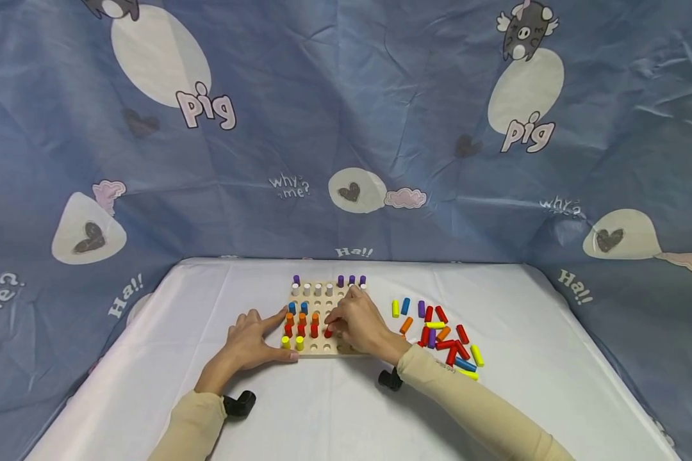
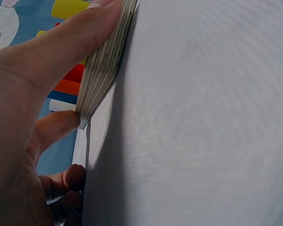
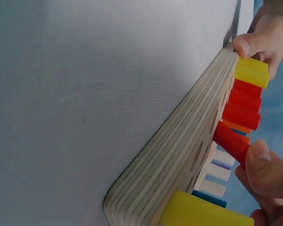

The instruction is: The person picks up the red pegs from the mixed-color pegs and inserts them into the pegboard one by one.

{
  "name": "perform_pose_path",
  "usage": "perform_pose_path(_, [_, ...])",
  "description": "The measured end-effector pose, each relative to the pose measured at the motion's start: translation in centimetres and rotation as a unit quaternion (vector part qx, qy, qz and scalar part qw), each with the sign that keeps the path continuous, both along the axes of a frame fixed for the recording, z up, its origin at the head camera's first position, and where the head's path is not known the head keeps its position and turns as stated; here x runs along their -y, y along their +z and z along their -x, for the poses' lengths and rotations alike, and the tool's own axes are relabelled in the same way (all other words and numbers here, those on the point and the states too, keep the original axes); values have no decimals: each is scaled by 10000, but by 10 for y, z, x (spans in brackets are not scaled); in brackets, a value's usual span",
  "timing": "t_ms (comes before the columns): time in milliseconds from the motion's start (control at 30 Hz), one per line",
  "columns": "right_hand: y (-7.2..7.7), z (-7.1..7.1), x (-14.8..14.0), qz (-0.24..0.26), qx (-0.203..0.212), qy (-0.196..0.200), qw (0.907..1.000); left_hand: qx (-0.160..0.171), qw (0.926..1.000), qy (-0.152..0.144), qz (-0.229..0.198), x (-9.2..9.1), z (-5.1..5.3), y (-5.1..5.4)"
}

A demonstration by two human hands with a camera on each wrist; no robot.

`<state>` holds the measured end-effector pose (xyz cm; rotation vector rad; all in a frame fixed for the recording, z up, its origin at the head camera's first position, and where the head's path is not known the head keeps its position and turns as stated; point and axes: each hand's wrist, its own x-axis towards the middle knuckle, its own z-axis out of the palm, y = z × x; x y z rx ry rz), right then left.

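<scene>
A wooden pegboard (image 1: 334,356) lies on the table, with rows of coloured pegs standing in its holes. My left hand (image 1: 245,346) holds its near left corner, thumb on the front edge and index finger on the left side. Between thumb and fingertips, my right hand (image 1: 364,323) pinches a red peg (image 3: 232,142) at a hole in the red row. That peg leans, its lower end at the board. Two yellow pegs (image 1: 299,344) stand in the nearest row; another yellow peg (image 3: 203,211) is at the near right corner. The right hand hides part of the board's right side.
Loose pegs in red, yellow, blue, orange and purple lie scattered right of the board, among them a red peg (image 1: 462,334) and a blue peg (image 1: 465,364). A white cloth (image 1: 300,416) covers the table. Behind it hangs a blue printed curtain (image 1: 300,128).
</scene>
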<state>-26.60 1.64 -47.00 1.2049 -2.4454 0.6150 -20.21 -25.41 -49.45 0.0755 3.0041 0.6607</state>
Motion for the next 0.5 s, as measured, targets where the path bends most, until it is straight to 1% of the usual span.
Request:
perform_pose_path(167, [-1,1,-2,54,21,138,9999,63,10000,11,31,-1,0,0])
perform_pose_path(300, [-2,-1,-1,-9,-40,171,9998,73,10000,5,42,-1,-1,1])
perform_pose_path(500, [-3,-3,3,-144,-317,296,9990,8,10000,-38,35,-2,-1,3])
